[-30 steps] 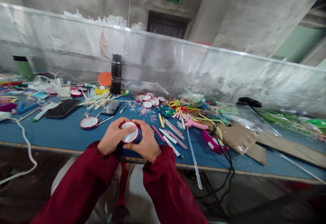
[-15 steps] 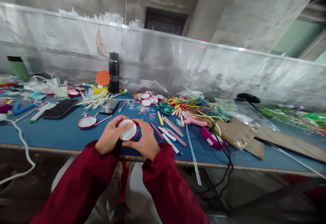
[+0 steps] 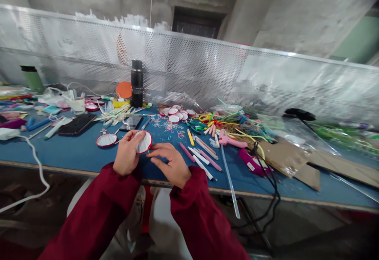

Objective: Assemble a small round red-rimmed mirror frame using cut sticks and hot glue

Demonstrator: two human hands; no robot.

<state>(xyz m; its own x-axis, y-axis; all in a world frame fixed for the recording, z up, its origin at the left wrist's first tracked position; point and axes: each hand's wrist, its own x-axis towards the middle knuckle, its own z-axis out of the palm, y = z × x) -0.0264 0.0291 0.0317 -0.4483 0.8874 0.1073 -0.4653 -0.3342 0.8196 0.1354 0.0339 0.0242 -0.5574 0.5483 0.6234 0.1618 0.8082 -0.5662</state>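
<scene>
My left hand (image 3: 126, 154) grips a round white disc with a red rim (image 3: 143, 142), its thumb lying across the white face. The disc is tilted above the front part of the table. Just right of the disc, my right hand (image 3: 170, 163) pinches a thin yellowish strand (image 3: 149, 152) at the rim between thumb and fingertips. What the strand is made of is too small to tell. A second red-rimmed disc (image 3: 106, 140) lies flat on the table to the left of my hands. Several more such discs (image 3: 173, 118) are heaped farther back.
Small coloured loops (image 3: 166, 125) are scattered behind my hands. Pens (image 3: 203, 156), a pink glue gun (image 3: 231, 139) and a purple device (image 3: 251, 162) with black cables lie to the right. Phones (image 3: 77, 124) and a black bottle (image 3: 136, 84) stand or lie left and behind.
The right hand has moved off the disc's face to its lower right rim, drawing the strand there. The left hand has tilted the disc and shifted slightly left and up.
</scene>
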